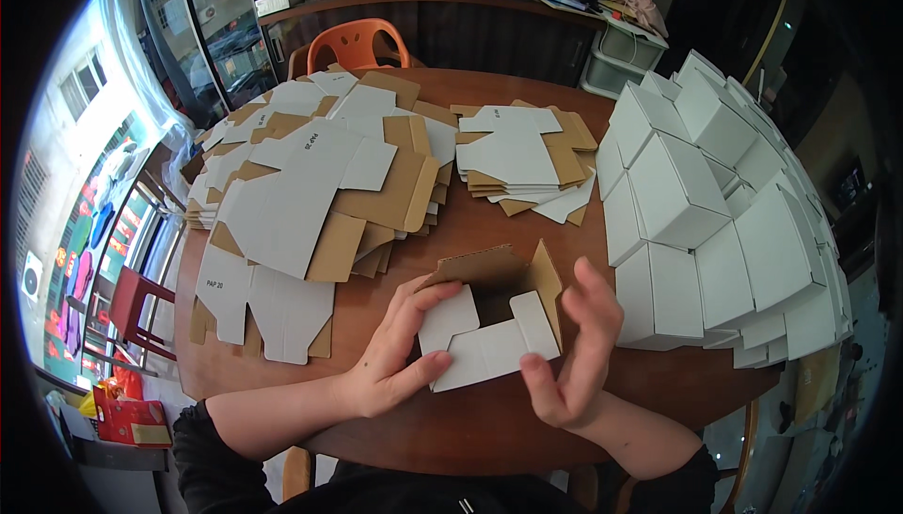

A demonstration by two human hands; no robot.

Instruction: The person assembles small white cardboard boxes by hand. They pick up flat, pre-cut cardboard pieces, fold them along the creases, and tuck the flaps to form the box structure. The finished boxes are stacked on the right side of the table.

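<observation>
Half-folded white-and-brown cardboard box (494, 312) on round brown wooden table (489, 425), at near edge, between both hands. Left hand (395, 349) gripping box's white front flap, thumb under, fingers on top; right hand (576, 354) open, fingers spread beside box's right wall. Flat cardboard blanks (310, 185) left and behind box, stack of finished white boxes (715, 204) right.

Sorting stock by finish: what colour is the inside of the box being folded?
Plain brown inside the box, white outside; the head view shows it.
</observation>
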